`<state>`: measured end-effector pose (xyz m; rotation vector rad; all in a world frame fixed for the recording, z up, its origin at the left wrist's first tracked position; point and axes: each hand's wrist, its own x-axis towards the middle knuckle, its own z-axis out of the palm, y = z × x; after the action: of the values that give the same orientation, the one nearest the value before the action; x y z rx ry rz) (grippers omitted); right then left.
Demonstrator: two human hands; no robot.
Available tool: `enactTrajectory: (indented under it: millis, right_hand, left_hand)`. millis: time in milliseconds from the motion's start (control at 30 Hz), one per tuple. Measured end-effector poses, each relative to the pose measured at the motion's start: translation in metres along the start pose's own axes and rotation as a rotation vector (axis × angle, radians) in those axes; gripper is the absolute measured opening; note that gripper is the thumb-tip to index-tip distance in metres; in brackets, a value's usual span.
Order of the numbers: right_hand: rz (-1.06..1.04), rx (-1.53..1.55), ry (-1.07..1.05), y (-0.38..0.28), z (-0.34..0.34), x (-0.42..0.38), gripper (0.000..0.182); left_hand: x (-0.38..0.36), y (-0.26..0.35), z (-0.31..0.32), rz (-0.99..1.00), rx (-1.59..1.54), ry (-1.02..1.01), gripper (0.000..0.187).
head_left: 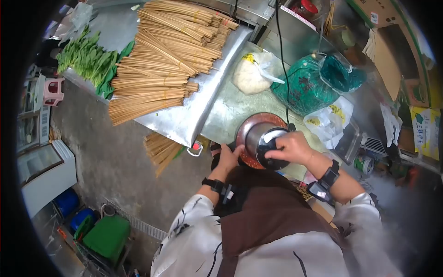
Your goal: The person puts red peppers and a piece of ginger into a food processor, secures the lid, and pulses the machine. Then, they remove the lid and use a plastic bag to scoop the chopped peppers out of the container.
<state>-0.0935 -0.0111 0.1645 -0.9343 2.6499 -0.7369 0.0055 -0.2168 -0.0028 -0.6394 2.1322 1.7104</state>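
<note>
A round vessel with a reddish-brown speckled rim and a metallic inner wall sits at the counter's front edge, close to my apron. On its right part is a round black-and-silver lid, tilted toward me. My right hand is closed over the top of this lid, its fingers curled on the black part. My left hand grips the vessel's left side, with the thumb on the rim and the other fingers partly hidden. A black cable hangs down to the lid's far side.
Bundles of bamboo sticks cover the metal table, beside leafy greens. Behind the vessel stand a white plastic bag and a green bag. A green bin is on the floor at lower left.
</note>
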Motion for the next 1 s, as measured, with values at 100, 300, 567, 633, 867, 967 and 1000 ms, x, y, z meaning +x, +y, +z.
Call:
enactTrajectory:
  millis: [100,300,567,633,867,967,1000]
  right_hand:
    - [0.130,-0.017,-0.024,0.016,-0.017,0.044,0.054]
    - [0.101,-0.032,-0.038,0.023,-0.029,0.054,0.052]
    - [0.124,-0.026,-0.063,0.011,-0.016,0.048,0.056]
    - [0.173,0.007,-0.036,0.029,-0.029,0.081,0.056]
    - [0.000,-0.014,-0.057,0.001,-0.010,0.022,0.057]
    - [-0.039,-0.014,-0.053,-0.007,-0.007,0.015,0.051]
    - [0.023,0.024,-0.062,-0.005,-0.008,0.023,0.050]
  left_hand:
    - [0.045,0.035,-0.012,-0.127,0.050,-0.083,0.073]
    - [0.066,0.035,-0.010,-0.091,0.066,-0.050,0.077]
    - [0.039,0.050,-0.025,-0.205,0.105,-0.120,0.072]
    - [0.091,0.050,-0.021,-0.162,0.078,-0.086,0.078]
    - [0.020,-0.012,-0.003,0.018,-0.039,0.051,0.073]
    - [0.000,0.009,-0.014,0.012,0.017,-0.009,0.069]
    - [0.011,0.009,-0.016,-0.120,0.076,-0.057,0.070]
